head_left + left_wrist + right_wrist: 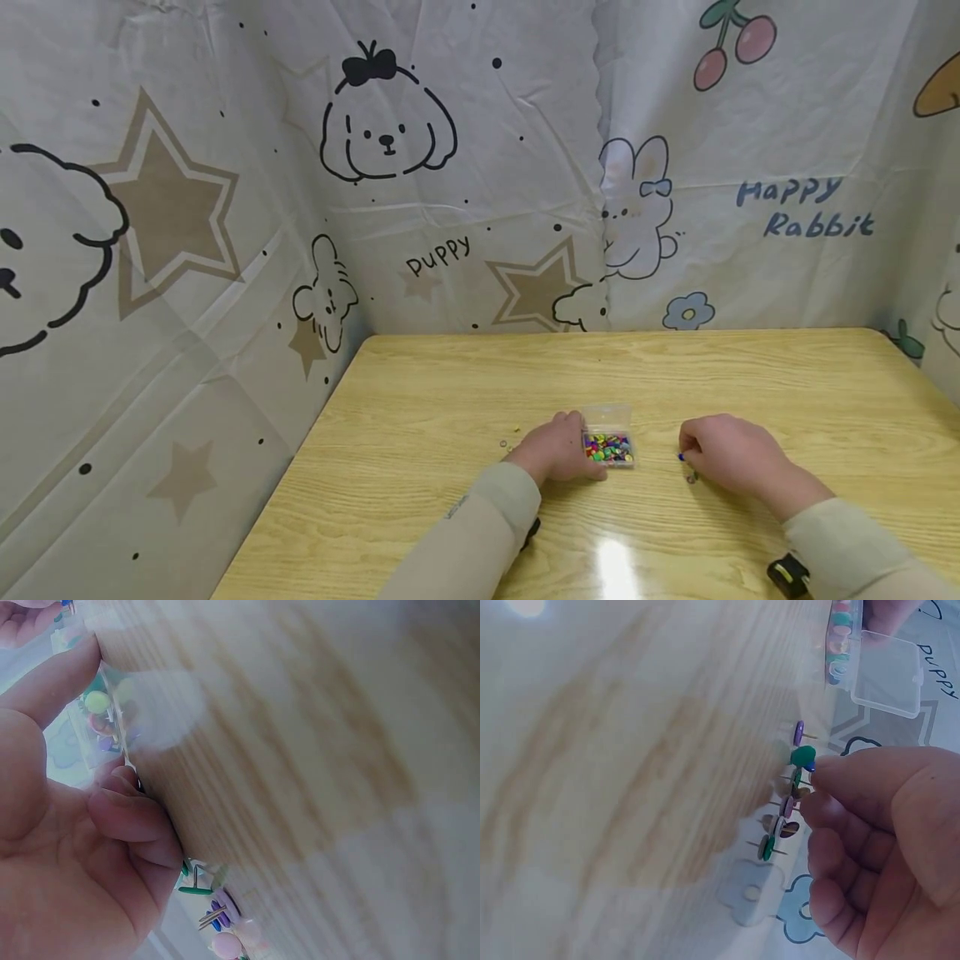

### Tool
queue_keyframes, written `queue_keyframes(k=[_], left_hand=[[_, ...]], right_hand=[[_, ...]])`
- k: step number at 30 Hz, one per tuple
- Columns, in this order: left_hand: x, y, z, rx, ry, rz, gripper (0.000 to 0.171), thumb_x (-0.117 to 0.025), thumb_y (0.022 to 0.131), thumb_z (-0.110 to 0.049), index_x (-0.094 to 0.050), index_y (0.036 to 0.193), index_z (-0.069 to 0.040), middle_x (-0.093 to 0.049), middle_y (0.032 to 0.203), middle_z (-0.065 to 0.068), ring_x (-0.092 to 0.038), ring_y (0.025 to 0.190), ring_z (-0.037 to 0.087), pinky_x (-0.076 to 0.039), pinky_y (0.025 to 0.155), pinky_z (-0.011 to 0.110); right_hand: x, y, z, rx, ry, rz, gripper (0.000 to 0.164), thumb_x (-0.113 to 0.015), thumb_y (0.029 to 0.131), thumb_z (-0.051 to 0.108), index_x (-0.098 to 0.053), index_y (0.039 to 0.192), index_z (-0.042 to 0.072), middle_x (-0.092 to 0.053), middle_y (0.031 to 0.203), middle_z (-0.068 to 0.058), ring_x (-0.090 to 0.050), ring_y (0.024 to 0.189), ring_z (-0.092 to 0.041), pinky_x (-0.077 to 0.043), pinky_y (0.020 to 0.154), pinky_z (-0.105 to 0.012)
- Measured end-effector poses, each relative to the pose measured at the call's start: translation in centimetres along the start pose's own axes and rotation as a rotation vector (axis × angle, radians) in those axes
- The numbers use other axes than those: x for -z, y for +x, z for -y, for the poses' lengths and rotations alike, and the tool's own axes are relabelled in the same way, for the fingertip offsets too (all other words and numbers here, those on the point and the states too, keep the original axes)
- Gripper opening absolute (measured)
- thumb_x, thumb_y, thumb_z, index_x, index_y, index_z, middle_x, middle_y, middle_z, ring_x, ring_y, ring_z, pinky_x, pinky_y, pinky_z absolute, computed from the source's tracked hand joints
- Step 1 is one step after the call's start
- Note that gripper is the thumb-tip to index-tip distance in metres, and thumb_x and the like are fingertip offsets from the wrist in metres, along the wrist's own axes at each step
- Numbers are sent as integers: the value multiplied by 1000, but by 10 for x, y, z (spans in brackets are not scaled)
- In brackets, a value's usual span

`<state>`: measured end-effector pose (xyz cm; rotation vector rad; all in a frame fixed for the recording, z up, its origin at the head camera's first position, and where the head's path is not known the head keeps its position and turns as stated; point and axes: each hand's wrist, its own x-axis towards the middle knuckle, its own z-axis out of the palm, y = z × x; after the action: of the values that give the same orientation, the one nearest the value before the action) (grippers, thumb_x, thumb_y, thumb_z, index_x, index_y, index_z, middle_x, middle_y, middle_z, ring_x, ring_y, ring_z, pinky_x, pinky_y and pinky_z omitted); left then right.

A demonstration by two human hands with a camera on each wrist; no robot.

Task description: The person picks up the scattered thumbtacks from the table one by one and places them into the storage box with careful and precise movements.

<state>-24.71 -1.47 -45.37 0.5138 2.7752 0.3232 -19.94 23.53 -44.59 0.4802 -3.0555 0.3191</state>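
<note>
My left hand (558, 447) holds a small clear plastic box (633, 461) at its left side, with the thumb along the near edge. Colourful thumbtacks (607, 448) fill the box, and its clear lid (609, 415) stands open at the back. To the right of the box, my right hand (731, 454) is low over the table, pinching a blue thumbtack (810, 767) between thumb and index finger. A green thumbtack (803, 756) partly covers it in the right wrist view. Several loose tacks, including a purple thumbtack (799, 733), lie beside these fingertips.
More loose thumbtacks (196, 889) lie on the table to the left of my left hand. The wood-grain table (450, 375) meets a printed cloth (480, 192) at the back and sides. Glare (615, 567) shows on the near tabletop.
</note>
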Motion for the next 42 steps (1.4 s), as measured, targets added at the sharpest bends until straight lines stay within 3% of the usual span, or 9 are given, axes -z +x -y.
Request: queue_keyframes(k=[15, 42], left_hand=[[1, -1, -2, 6, 0, -5, 72, -77, 69, -59, -47, 120, -17, -48, 94, -3, -47, 73, 12, -45, 67, 29], [1, 0, -2, 19, -26, -2, 71, -78, 68, -57, -47, 117, -16, -47, 93, -3, -47, 73, 12, -44, 67, 29]], right_hand=[[-4, 1, -1, -4, 6, 21, 19, -67, 83, 18, -56, 71, 25, -53, 66, 10, -44, 58, -11, -40, 51, -35], [-5, 16, 27, 110, 40, -69, 20, -61, 81, 14, -53, 70, 27, -48, 63, 14, -42, 56, -7, -39, 51, -31]])
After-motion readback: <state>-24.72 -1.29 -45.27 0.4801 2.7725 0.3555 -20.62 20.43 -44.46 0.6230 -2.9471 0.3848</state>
